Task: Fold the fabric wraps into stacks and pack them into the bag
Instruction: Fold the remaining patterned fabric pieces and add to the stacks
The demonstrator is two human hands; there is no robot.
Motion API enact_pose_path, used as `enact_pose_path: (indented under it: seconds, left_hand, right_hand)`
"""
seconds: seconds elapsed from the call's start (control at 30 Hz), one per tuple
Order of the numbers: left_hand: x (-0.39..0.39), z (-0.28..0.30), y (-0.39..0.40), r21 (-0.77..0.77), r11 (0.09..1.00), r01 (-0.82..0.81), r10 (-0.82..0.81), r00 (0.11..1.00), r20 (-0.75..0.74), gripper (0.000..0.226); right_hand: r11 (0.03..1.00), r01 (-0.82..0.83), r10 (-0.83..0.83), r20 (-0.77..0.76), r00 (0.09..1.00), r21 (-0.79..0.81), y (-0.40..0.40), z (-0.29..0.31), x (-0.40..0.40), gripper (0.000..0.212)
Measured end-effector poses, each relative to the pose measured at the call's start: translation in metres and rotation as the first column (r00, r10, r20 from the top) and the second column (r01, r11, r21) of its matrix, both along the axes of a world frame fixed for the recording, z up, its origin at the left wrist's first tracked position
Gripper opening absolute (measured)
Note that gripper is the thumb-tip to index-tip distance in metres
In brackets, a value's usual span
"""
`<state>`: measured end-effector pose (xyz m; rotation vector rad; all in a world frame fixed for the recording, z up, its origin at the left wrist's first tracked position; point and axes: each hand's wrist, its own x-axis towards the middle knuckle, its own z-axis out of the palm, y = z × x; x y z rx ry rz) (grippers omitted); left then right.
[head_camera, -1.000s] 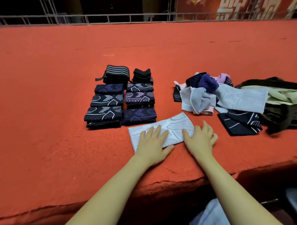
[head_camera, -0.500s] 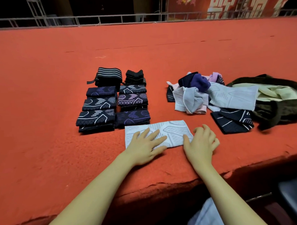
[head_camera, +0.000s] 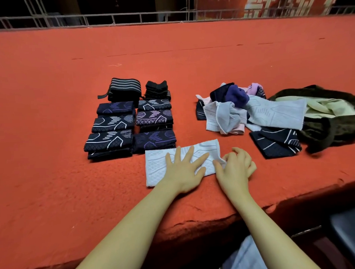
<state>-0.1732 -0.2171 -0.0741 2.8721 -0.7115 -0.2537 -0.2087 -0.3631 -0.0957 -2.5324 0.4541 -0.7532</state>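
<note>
A white patterned wrap (head_camera: 159, 165) lies flat near the front edge of the red felt tabletop (head_camera: 53, 189), just in front of the folded dark stacks. The left hand (head_camera: 184, 172) presses down on its middle with fingers spread and straight. Just beside it, the right hand (head_camera: 237, 168) has its fingers curled at the wrap's right end, pinching the lifted corner of the cloth; the two hands sit close together but do not touch.

Behind the wrap, two rows of folded dark wraps (head_camera: 130, 120) with white and purple line patterns stand in neat piles, with a striped black roll (head_camera: 124, 89) at the far left end. To the right, well apart from the stacks, lies a loose heap of unfolded wraps (head_camera: 244, 110) in grey, pink, purple and navy, and one dark wrap (head_camera: 275, 143) spread flat at its near side. An olive-green bag (head_camera: 331, 129) with a pale lining lies open beside the heap, touching it.
</note>
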Motion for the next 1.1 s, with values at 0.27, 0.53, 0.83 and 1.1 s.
enact_pose_path:
  seconds: [0.27, 0.53, 0.83, 1.1]
  left_hand:
    - [0.003, -0.002, 0.009, 0.023, 0.999, 0.03, -0.032, 0.994, 0.102, 0.049]
    - [-0.003, -0.008, 0.064, 0.092, 0.989, -0.112, 0.087, 0.966, 0.245, 0.073]
    - [-0.015, -0.014, 0.092, -0.072, 0.931, -0.359, 0.352, 0.825, 0.441, 0.066]
    - [-0.015, -0.026, 0.087, -0.135, 0.899, -0.418, 0.427, 0.761, 0.488, 0.043]
  right_hand:
    - [0.977, -0.213, 0.21, 0.112, 0.971, 0.01, 0.002, 0.008, -0.005, 0.021]
    - [0.837, -0.532, 0.542, 0.056, 0.839, -0.129, 0.019, 0.017, 0.007, 0.011]
    - [0.704, -0.662, 0.616, -0.243, 0.749, -0.257, 0.048, 0.01, 0.016, 0.028]
    - [0.709, -0.705, 0.656, -0.337, 0.675, -0.033, 0.046, 0.022, 0.015, 0.048]
